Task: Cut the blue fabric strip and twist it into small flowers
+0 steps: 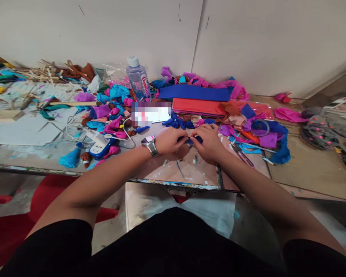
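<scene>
My left hand [170,141], with a watch on its wrist, and my right hand [208,141] meet above the table. The fingers of both are pinched on a small piece of dark blue crepe paper [189,141], mostly hidden between the fingertips. Just behind them lie twisted dark blue paper pieces [173,122]. A roll of tape [194,119] sits beyond my right hand. To the right of that hand, scissors [243,156] rest near light blue paper [250,148].
A water bottle [138,80] stands at the back, behind a phone [160,115] with a lit screen. Folded blue sheets [194,92] and red sheets [197,106] lie against the wall. Clear tape [260,128] lies to the right. On the left is a power strip [99,148] with a white plug.
</scene>
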Action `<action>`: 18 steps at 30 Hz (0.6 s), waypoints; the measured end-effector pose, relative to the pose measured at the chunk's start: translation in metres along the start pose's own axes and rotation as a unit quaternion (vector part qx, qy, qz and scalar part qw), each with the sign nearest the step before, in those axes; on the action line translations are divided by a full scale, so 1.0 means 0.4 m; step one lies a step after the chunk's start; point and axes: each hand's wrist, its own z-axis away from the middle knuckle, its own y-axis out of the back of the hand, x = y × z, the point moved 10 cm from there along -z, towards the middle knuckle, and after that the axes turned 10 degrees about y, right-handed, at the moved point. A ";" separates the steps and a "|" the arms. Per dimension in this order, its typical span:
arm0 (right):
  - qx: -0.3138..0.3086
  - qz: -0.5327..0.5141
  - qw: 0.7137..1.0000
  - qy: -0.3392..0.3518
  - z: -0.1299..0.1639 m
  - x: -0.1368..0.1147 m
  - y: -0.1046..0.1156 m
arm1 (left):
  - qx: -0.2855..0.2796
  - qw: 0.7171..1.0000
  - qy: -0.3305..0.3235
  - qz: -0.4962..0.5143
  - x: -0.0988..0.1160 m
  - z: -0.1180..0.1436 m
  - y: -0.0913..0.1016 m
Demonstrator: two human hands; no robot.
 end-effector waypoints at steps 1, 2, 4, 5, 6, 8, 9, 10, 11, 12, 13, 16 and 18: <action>0.005 0.002 1.000 -0.005 0.000 0.006 0.002 | 0.003 1.000 0.007 -0.004 -0.002 0.000 0.002; 0.011 0.005 1.000 -0.009 0.000 0.012 0.005 | 0.007 1.000 0.013 -0.006 -0.005 -0.001 0.005; 0.020 0.012 1.000 -0.013 0.000 0.021 0.009 | 0.014 1.000 0.021 -0.007 -0.010 -0.002 0.008; 0.023 0.015 1.000 -0.013 0.000 0.023 0.010 | 0.016 1.000 0.026 -0.006 -0.013 -0.003 0.009; 0.025 0.017 0.999 -0.011 0.000 0.023 0.012 | 0.018 0.999 0.032 -0.005 -0.017 -0.003 0.009; 0.029 0.016 0.999 -0.004 0.000 0.020 0.014 | 0.019 0.999 0.041 -0.001 -0.024 -0.005 0.008; 0.030 0.014 0.999 0.000 0.001 0.017 0.014 | 0.018 0.999 0.041 0.005 -0.026 -0.005 0.007; 0.030 0.011 0.999 0.005 0.001 0.014 0.014 | 0.016 0.999 0.038 0.013 -0.026 -0.006 0.006; 0.028 0.008 1.000 0.009 0.001 0.011 0.013 | 0.014 0.999 0.032 0.023 -0.025 -0.006 0.004; 0.026 0.005 1.000 0.013 0.001 0.008 0.012 | 0.013 0.999 0.026 0.031 -0.023 -0.005 0.003; 0.024 0.004 1.000 0.015 0.002 0.007 0.011 | 0.012 0.999 0.021 0.039 -0.022 -0.005 0.002; 0.030 0.007 0.999 0.013 0.003 0.010 0.014 | 0.008 0.998 0.010 0.057 -0.021 -0.005 -0.001; 0.039 0.010 0.999 0.005 0.003 0.015 0.018 | 0.006 0.997 0.007 0.071 -0.022 -0.006 -0.003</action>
